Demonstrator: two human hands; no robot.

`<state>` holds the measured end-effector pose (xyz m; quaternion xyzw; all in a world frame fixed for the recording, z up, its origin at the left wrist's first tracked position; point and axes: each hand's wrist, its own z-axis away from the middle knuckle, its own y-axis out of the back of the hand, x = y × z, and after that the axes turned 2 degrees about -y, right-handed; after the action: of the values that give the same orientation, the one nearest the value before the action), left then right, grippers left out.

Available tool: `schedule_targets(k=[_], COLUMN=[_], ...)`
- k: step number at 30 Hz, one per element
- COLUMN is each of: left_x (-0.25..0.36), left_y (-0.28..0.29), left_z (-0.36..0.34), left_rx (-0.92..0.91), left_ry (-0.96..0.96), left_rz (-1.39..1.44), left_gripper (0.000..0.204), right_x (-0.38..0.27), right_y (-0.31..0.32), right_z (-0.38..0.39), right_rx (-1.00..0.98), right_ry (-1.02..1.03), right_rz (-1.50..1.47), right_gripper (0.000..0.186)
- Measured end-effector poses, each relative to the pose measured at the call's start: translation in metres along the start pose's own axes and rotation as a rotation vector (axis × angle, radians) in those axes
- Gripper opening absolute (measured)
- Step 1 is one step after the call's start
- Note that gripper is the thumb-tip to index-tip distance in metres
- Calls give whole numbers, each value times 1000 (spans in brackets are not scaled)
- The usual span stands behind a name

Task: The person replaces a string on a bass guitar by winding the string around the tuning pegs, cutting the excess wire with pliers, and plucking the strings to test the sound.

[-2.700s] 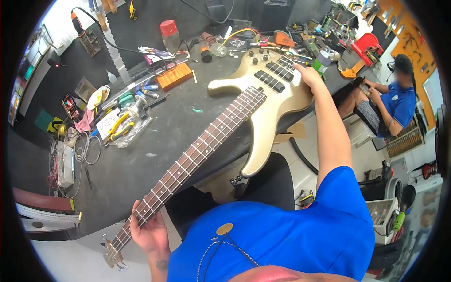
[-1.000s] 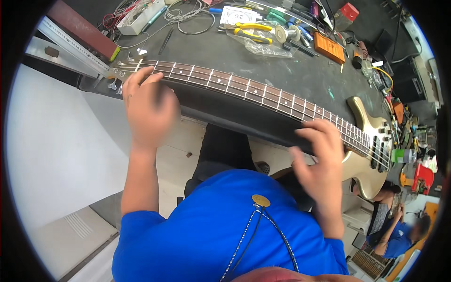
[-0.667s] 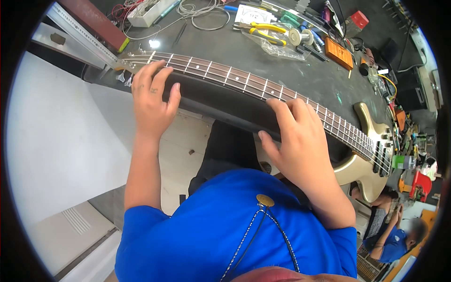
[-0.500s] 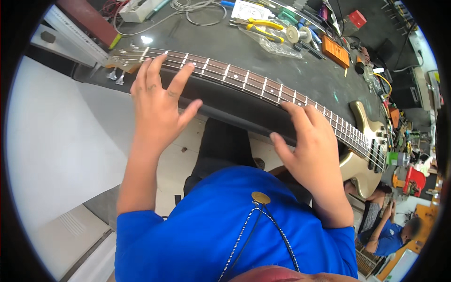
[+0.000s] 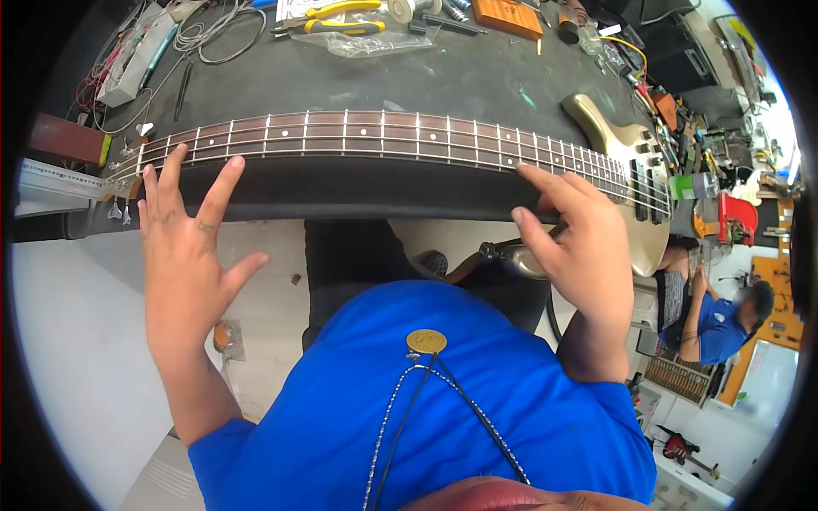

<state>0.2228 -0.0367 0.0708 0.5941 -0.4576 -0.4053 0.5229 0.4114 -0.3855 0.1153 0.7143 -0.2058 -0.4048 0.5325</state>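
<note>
A bass guitar lies face up along the front edge of the dark workbench, its fretboard (image 5: 383, 134) running left to right. The headstock (image 5: 126, 184) is at the far left and the gold body (image 5: 652, 243) at the right. My left hand (image 5: 183, 255) is spread by the first frets. Its fingertips reach the near strings, and the thumb sticks out off the near side. Further up the neck, my right hand (image 5: 588, 234) has its index fingertip at the fretboard's near edge, thumb apart, other fingers bent and partly hidden. Neither hand grasps anything.
Yellow-handled pliers (image 5: 345, 27), a plastic bag (image 5: 366, 43), a wooden block (image 5: 509, 17) and coiled cable (image 5: 223, 32) lie behind the neck. A ruler-like bar (image 5: 64, 180) sits by the headstock. Another person (image 5: 720, 328) in blue sits at the right.
The view has turned, so the neck now lies nearly level. Both hands stay at about the same places along the neck, the left by the first frets, the right further up.
</note>
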Motion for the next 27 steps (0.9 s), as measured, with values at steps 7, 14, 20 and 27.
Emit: schedule_targets(k=[7,14,20,27], left_x=[-3,-3,-1,-1], left_y=[6,13,10,11], left_z=[-2,-1,-8,-6], left_rx=[-4,25,37,17], left_ry=[-26,-50,-72,-33], left_rz=[5,64,105,110], left_gripper=[112,111,108,110], right_x=[10,-3,-5,-5], right_y=[7,-8,-8,-11], right_z=[1,-4,-3,-10], right_rx=[17,18,52,29], right_ry=[-63,14,4,-11], right_rz=[20,-28,-44,-30], right_gripper=[38,38,32,31])
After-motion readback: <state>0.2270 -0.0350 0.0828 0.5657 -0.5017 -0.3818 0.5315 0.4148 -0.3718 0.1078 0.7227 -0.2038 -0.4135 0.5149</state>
